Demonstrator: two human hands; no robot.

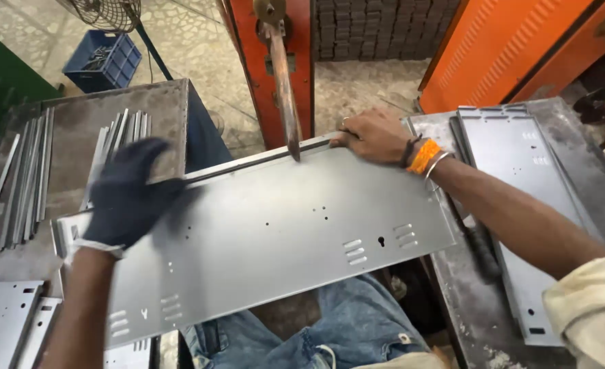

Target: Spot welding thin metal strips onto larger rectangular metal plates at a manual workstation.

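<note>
Mid spot-weld step: gloved left hand (126, 193) pressing flat on panel (268, 236), bare right hand (374, 137) gripping its far edge under electrode (285, 89). Probably needs sliding along next.

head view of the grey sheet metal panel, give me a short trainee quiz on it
1. True or false: the left hand, in a dark glove, rests on the long grey perforated sheet metal panel.
2. Which hand is bare and wears an orange wristband? A) left B) right
3. Fill in: the tip of the rusty metal arm on the red machine frame meets the panel's ____ edge, beside the right hand.

Key: 1 true; 2 B; 3 far
</note>
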